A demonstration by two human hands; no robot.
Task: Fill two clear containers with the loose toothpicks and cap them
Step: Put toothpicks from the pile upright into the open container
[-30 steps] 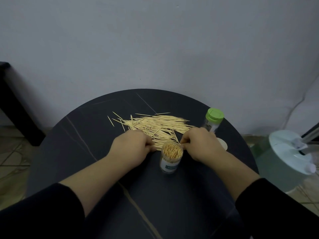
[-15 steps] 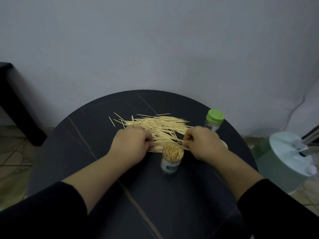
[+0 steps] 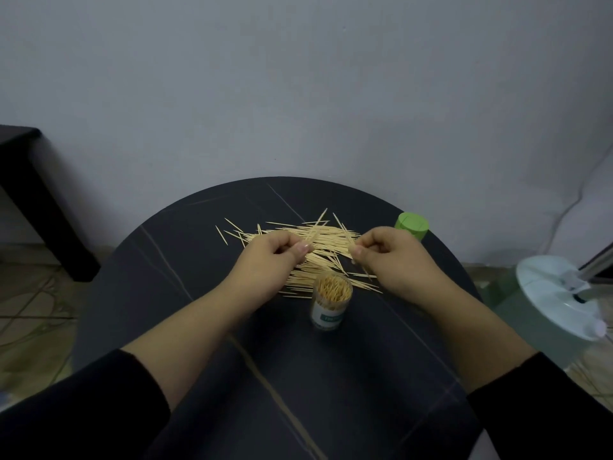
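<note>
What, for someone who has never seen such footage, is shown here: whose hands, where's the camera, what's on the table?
No machine here: these are a person's two bare hands, filmed by one camera worn on the head, looking forward and down. The left hand and the right hand each pinch a few of the loose toothpicks piled on a round dark table. Nearer the person stands an open container, packed with toothpicks. A green cap shows beyond the right hand.
</note>
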